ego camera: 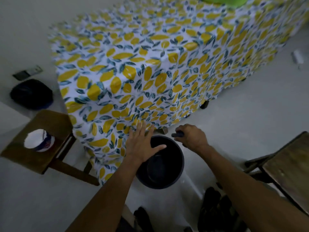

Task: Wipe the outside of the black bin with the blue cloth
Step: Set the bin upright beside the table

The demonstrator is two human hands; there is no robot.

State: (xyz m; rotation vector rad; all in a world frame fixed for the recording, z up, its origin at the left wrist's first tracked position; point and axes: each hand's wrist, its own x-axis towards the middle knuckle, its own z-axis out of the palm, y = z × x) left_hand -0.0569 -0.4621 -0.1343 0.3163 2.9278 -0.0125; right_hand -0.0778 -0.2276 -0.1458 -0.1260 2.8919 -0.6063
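The black bin (pixel 164 171) stands upright on the pale floor, seen from above, its dark inside showing. My left hand (pixel 142 141) hovers flat over its left rim, fingers spread, holding nothing. My right hand (pixel 192 137) is closed just past the bin's far right rim, gripping a dark bunched thing, seemingly the blue cloth (pixel 177 134), which pokes out to the left of the fist. Most of the cloth is hidden inside the hand.
A table draped in a lemon-print cloth (pixel 150 72) stands right behind the bin. A wooden stool (pixel 40 141) with a white tub is at the left, a dark bag (pixel 31 93) beyond it. Another wooden stool (pixel 289 166) stands at the right. My feet (pixel 215 208) are below.
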